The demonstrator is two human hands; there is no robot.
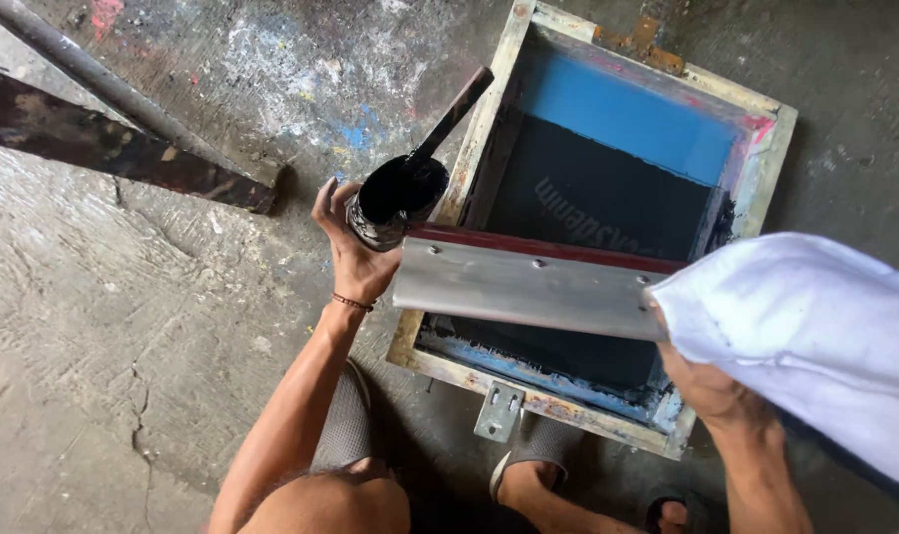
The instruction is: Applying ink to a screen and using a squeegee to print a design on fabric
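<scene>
Left hand (pixel 354 252) wraps a black ink can (pixel 395 201) at the screen frame's (pixel 469 138) left edge. Right hand (pixel 709 384) grips the metal squeegee (pixel 529 287) across the frame, white cloth (pixel 815 326) draped over it.

Cracked concrete floor (pixel 123 346), paint-splattered; dark wooden beam (pixel 113 148) and grey pipe (pixel 93 74) upper left.

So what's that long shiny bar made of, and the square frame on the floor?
The bar looks like dull silvery metal, perhaps aluminium: smooth, with round rivet heads and a dark red strip, maybe rubber, along its top edge. The frame looks like pale wood, worn and stained with blue and black ink, with a small metal hinge on its near side.
</scene>
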